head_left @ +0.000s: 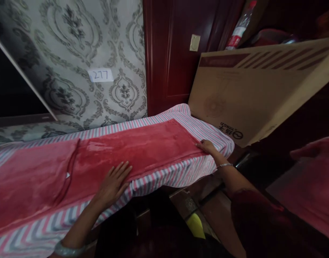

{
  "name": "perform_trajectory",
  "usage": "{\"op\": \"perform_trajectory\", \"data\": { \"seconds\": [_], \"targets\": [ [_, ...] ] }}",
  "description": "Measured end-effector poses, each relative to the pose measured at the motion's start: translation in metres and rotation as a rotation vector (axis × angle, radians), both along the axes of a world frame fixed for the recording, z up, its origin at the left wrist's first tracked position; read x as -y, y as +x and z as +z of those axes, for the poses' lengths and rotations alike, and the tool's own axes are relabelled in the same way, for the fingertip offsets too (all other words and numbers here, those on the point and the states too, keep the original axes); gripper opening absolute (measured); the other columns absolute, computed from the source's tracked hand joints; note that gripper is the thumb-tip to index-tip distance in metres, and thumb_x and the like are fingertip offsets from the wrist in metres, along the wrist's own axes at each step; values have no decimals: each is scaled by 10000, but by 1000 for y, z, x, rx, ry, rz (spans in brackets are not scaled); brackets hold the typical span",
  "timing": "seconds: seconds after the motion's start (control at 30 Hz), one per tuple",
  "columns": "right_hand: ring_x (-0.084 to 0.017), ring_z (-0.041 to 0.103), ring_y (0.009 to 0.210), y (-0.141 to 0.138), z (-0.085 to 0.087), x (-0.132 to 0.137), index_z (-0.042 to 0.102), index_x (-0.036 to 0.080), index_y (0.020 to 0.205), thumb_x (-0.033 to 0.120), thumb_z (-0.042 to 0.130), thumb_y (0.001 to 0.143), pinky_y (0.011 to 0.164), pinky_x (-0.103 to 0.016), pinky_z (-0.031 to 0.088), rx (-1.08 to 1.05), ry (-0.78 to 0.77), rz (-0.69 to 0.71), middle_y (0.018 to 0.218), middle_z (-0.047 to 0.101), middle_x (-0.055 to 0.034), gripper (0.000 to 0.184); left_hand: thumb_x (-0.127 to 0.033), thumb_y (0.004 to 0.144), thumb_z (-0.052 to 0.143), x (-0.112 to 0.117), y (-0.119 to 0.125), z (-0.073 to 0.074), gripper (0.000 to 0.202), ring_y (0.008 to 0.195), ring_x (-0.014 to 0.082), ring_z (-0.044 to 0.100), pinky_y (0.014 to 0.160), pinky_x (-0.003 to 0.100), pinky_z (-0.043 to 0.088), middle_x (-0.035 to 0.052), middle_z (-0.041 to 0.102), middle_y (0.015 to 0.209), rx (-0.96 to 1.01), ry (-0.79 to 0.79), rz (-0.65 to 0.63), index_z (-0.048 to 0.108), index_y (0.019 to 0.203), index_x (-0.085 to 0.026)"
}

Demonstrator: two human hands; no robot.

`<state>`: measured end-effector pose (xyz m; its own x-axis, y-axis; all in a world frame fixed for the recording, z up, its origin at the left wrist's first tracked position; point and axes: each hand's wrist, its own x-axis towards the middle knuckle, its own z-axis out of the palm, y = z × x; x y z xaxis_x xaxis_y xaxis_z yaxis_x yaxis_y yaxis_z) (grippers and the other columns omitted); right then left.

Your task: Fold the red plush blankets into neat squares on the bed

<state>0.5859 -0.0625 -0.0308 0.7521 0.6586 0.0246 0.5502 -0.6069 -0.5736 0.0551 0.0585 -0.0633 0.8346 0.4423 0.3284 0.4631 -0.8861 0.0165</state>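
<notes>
A red plush blanket [143, 145] lies spread in a long folded strip, with its left part [32, 168] folded over on top and a small white tag near that fold's edge. Under it is a striped pink, grey and white cloth [164, 179] that hangs over the front edge. My left hand [114, 182] rests flat on the blanket's near edge, fingers spread. At the blanket's right corner, my right hand [207, 146] pinches the edge between thumb and fingers.
A big cardboard box [234, 89] leans at the right end, with a plastic bottle [238, 34] behind it. Patterned wall, dark red door [169, 53] and a black screen [14, 86] stand behind. More red fabric [309, 186] is at far right; a yellow object [196, 225] is below.
</notes>
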Motion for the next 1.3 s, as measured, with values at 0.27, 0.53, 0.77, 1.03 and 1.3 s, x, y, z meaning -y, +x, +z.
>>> {"op": "perform_trajectory", "data": {
  "seconds": [0.27,0.53,0.77,1.03,1.3],
  "targets": [
    [-127,484,505,-35,20,15,586,192,722,350,642,823,519,-247,409,-228,187,-53,541,522,29,196,-435,989,479,24,19,-9,590,1493,327,409,1205,596,338,103,450,1603,-12,-62,-7,443,1559,-284],
    [-128,460,468,-80,83,-23,572,186,688,316,675,838,478,-257,411,-215,262,75,504,506,20,223,-566,960,495,15,19,8,538,1438,307,491,1228,572,322,91,573,1512,409,-640,81,636,1392,-279],
    [-195,660,947,-211,129,-93,710,137,1079,195,702,836,850,-278,499,41,305,517,1038,744,-72,250,-459,853,709,-28,28,42,455,1097,295,726,1013,467,563,173,711,1275,1042,-1469,251,657,1207,-178],
    [-268,683,1068,-338,66,-58,685,199,1220,200,600,902,886,-347,509,359,66,977,1175,735,-115,329,-286,939,565,-65,43,45,211,777,229,749,721,344,626,147,756,909,1267,-1674,321,645,1056,-129],
    [-338,576,1165,-335,21,-25,485,196,1488,225,681,845,1024,-515,439,424,271,931,1270,667,-154,673,-221,779,763,-92,64,41,805,723,172,711,617,262,574,90,748,1104,1348,-1397,400,408,1501,-247]
  ]
}}
